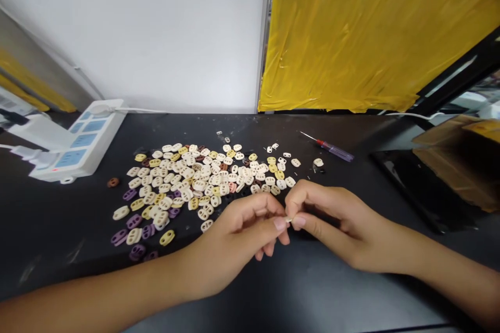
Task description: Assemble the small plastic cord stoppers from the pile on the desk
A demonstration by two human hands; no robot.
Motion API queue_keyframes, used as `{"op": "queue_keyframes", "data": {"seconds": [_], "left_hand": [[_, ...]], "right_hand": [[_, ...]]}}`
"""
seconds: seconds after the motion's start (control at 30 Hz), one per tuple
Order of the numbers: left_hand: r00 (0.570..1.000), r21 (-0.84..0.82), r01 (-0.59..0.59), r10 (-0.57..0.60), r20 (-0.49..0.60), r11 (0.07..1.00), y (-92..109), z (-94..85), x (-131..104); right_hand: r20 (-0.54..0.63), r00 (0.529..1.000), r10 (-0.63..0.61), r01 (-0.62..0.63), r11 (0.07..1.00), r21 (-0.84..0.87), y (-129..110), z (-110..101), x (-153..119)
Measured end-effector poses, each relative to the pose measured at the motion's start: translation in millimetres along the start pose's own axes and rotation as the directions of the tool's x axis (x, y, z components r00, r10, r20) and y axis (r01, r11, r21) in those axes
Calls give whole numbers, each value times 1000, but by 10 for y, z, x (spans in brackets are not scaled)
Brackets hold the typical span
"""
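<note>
My left hand (238, 247) and my right hand (339, 226) meet over the front of the dark table. Between their thumbs and forefingers they pinch a tiny pale piece (288, 220), mostly covered by the fingertips, so its kind does not show. Just beyond the hands spreads a loose heap of two-hole cord locks (199, 185), mainly cream. Yellow ones, such as a yellow cord lock (167, 238), and purple ones, such as a purple cord lock (134, 221), lie among them toward the left. A few brown ones are mixed in.
A screwdriver (332, 150) with a purple handle lies behind my right hand. On the left stands a white power strip (99, 143) with plugs in it. A cardboard box (449, 161) and a black tray-like object (406, 192) are at right. A white wall and yellow sheeting (351, 36) close off the back.
</note>
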State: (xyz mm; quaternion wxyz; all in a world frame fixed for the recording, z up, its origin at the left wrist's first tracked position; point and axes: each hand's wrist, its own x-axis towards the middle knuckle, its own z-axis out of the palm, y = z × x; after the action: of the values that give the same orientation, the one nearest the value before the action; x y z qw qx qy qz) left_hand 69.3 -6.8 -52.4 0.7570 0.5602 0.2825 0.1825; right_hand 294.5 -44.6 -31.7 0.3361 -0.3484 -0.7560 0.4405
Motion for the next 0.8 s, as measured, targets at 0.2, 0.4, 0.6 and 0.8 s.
{"op": "queue_keyframes", "data": {"seconds": [0.2,0.4,0.6,0.8], "left_hand": [[997,13,65,-65,39,998,59,-31,1],[998,35,52,-50,-42,998,75,0,11],[989,-63,-11,1,-148,998,64,34,47],[986,-15,-5,2,-169,1000,59,19,42]], "right_hand": [[9,999,-49,49,997,-61,-52,65,-10],[-7,993,114,-109,964,242,-9,97,9],[-137,951,277,-168,834,525,51,107,45],[-264,916,302,-164,882,443,-35,119,63]]}}
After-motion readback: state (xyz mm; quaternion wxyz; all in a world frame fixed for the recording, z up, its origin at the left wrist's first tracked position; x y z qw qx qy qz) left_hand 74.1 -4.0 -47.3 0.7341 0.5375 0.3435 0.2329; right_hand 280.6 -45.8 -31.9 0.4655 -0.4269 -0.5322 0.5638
